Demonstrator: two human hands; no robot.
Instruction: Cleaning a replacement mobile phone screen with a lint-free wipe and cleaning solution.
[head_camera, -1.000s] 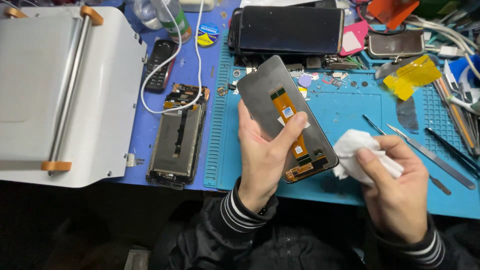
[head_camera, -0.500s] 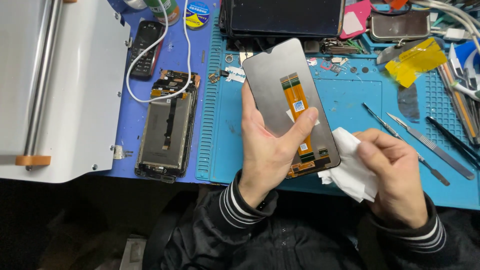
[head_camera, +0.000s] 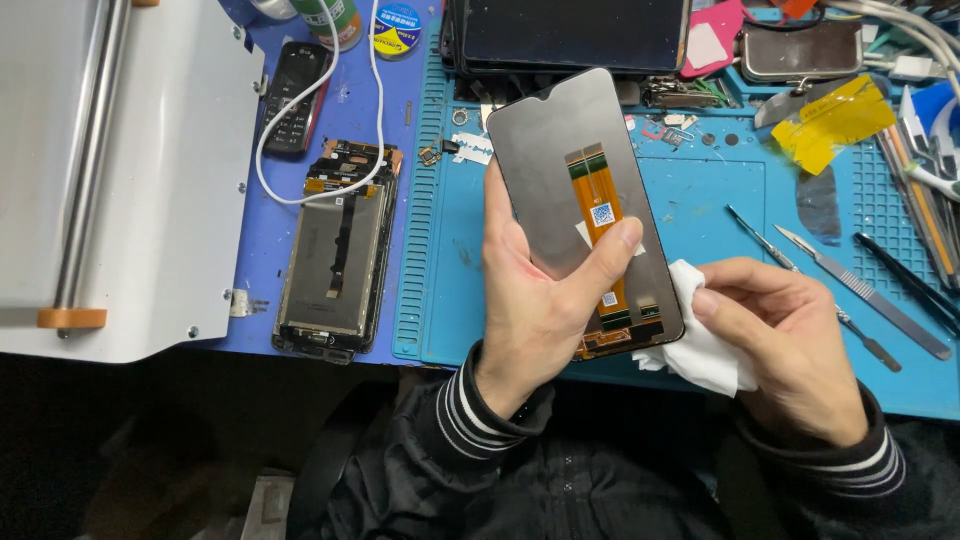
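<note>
At the centre of the frame the left hand (head_camera: 535, 300) grasps a detached phone screen panel (head_camera: 580, 200) back side up, thumb pressed across the orange flex ribbon (head_camera: 598, 215) and fingers wrapped behind the left edge; the right hand (head_camera: 790, 345), at lower right, pinches a crumpled white wipe (head_camera: 700, 345) that touches the panel's lower right corner. The panel is thin, flat and rigid, matte grey with a notch at its top edge; it looks brittle, and a hard squeeze could crack it; the ribbon is a soft film strip, and the thumb bearing on it, or the wipe snagging its exposed connector end near the bottom, could crease or tear it. The wipe is soft and fibrous and may leave lint. Below lies a blue ribbed rubber mat (head_camera: 700, 190); thin steel tweezers (head_camera: 800, 270) rest at right; an opened phone body (head_camera: 335, 260) lies at left of centre beside a white machine housing (head_camera: 170, 180).
</note>
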